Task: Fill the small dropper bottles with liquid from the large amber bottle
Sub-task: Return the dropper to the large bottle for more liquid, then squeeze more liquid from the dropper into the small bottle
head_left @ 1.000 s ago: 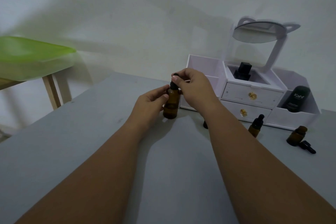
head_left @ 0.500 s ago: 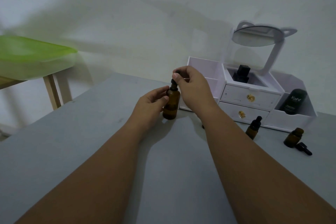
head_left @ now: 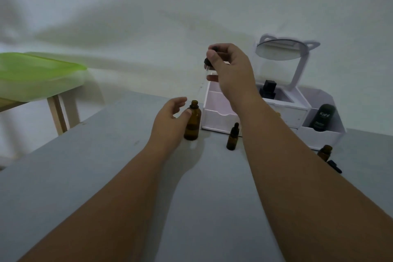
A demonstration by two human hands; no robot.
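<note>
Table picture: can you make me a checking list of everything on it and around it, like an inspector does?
Surface: grey table, bottles standing on it.
Job's things: large amber bottle upright and uncapped; dropper held above it; small capped bottle upright; small open bottle at the right, a dropper cap lying beside it.
Clutter: white organiser with mirror, black bottle in its top tray, dark Kahf bottle in its right bin.
Grips: right hand pinches the dropper; left hand has its thumb on the amber bottle, fingers relaxed.
Cables: nothing seen.
Surroundings: pale wall; blurred green tray on a wooden table at the left.
</note>
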